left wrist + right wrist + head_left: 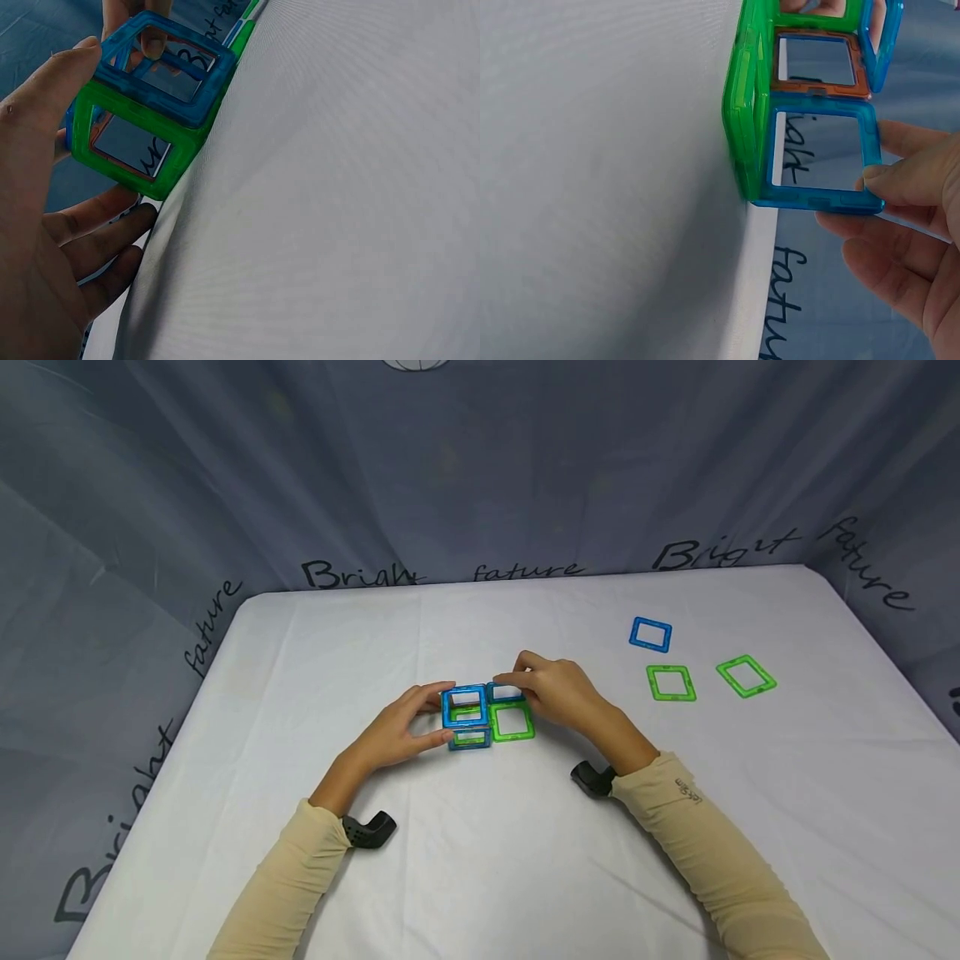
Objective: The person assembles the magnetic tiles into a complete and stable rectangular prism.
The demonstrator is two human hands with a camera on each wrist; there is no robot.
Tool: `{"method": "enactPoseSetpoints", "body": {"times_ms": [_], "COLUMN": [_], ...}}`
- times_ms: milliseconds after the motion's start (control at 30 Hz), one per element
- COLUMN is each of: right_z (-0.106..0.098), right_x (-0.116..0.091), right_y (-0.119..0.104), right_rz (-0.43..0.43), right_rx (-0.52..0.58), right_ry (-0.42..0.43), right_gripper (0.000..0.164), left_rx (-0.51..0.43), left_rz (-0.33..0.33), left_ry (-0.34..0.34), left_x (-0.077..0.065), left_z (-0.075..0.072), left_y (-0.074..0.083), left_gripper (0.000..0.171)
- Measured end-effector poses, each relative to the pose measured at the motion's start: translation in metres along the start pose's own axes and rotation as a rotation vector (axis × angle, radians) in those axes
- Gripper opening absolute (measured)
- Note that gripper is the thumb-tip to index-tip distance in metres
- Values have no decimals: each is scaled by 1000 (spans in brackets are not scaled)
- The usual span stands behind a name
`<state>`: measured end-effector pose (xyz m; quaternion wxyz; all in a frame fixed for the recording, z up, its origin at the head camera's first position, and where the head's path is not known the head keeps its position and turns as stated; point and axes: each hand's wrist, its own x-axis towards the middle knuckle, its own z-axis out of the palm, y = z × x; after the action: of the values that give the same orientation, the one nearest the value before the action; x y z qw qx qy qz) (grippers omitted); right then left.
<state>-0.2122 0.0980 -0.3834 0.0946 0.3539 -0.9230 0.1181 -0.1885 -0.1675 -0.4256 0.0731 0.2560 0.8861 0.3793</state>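
My left hand point(393, 727) grips a small box of square magnetic tiles point(466, 724), thumb at its near side and fingers at the far side. The box has a blue top, and a green tile point(135, 174) faces the left palm. An orange tile point(821, 90) stands in the back row. To the box's right, a green tile point(514, 737) lies flat. At that tile's far edge my right hand point(561, 689) pinches an upright blue tile point(821, 198) by its upper outer corner, beside the orange one.
Off to the right on the white-covered table point(487, 868) lie a loose blue tile point(649, 647) and two loose green tiles, one point(671, 697) nearer and one point(759, 688) farther right. A grey curtain point(480, 468) with handwriting hangs behind the table.
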Motion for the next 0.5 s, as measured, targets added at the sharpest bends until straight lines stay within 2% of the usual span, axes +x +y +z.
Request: {"method": "enactPoseSetpoints", "body": {"times_ms": [233, 500], "right_z": [-1, 1], "right_x": [0, -1], "right_y": [0, 5], "right_rz": [10, -3], "right_rx": [25, 47], "right_ry": [-5, 48], "right_gripper": [34, 28], "left_rx": [-2, -1], "left_rz": [2, 22], "left_ry": [-2, 7], "left_x": [-1, -1], "left_z": [0, 0], "left_y": [0, 0], "left_gripper": [67, 67]}}
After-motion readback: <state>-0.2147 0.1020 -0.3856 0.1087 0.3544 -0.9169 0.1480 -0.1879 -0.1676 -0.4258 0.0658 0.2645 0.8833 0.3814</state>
